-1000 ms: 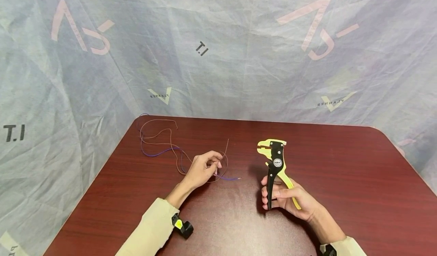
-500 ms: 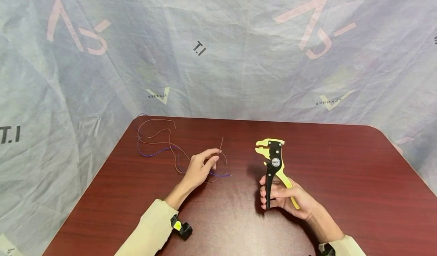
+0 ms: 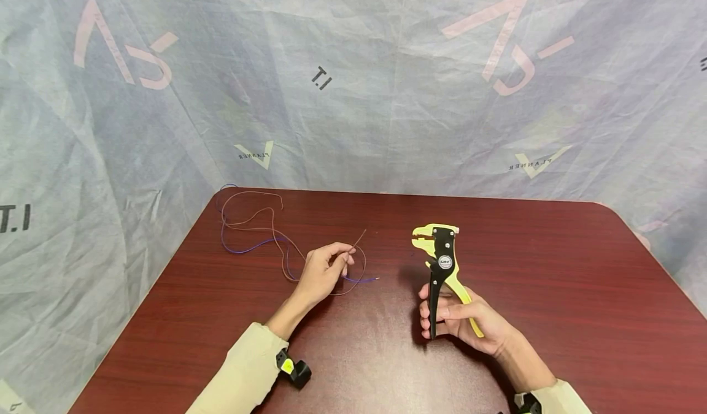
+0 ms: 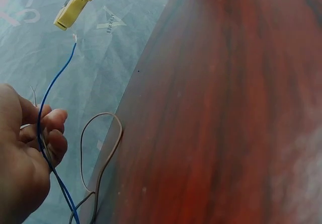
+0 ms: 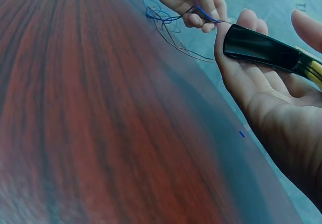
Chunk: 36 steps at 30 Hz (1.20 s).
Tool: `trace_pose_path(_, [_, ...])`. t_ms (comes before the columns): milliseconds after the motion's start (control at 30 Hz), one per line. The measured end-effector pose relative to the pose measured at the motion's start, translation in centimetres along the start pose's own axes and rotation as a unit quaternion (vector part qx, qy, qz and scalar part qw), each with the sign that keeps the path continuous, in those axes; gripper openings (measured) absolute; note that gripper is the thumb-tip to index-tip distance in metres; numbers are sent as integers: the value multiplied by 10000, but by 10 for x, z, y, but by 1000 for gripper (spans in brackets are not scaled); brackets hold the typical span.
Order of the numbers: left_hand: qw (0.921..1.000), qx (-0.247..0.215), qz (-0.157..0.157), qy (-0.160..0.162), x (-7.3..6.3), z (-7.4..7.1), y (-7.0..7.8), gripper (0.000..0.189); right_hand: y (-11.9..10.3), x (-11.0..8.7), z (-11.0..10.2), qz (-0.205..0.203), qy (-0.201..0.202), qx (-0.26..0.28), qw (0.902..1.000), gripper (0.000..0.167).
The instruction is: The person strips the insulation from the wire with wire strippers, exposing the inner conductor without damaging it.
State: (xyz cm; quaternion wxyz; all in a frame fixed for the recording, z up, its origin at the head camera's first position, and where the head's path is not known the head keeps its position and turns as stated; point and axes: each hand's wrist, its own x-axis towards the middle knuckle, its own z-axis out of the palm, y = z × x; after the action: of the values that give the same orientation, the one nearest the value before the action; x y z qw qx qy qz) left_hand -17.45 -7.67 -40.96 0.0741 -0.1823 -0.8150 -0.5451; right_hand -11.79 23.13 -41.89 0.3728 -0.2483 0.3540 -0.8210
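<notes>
Between thumb and fingertips, my left hand (image 3: pixel 317 274) pinches a thin brown wire (image 3: pixel 359 238) close to one end, and the short tip sticks up past the fingers. The rest of that wire curves in a loop right of the hand. A blue wire (image 4: pixel 53 80) runs by the same hand, its bare end pointing toward the right. My right hand (image 3: pixel 480 325) grips a yellow and black wire stripper (image 3: pixel 444 248) by its handles, upright, with its head up and the notched mouth facing left. The handles stand spread apart.
Loose brown and blue wire coils trail over the far left of the dark red wooden table (image 3: pixel 552 267). A tiny blue offcut (image 5: pixel 242 134) lies on the table near the right hand. Behind the table hangs a grey printed cloth (image 3: pixel 359 132).
My left fingers have closed onto the brown wire near its end, whose tip now leans right. The blue end has shifted left and slightly up. The right hand keeps the stripper nearly still.
</notes>
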Motion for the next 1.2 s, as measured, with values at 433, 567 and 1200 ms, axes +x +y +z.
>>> trace_pose_path(433, [9998, -6, 61, 174, -1, 1, 4, 22, 1, 0, 0, 31, -5, -40, 10000, 44])
trace_pose_path(567, [9998, -46, 152, 146, -1, 1, 5, 25, 1, 0, 0, 48, -30, -35, 10000, 44])
trace_pose_path(1200, [9995, -118, 107, 255, -2, 3, 12, 21, 2, 1, 2, 40, -73, -85, 9999, 44])
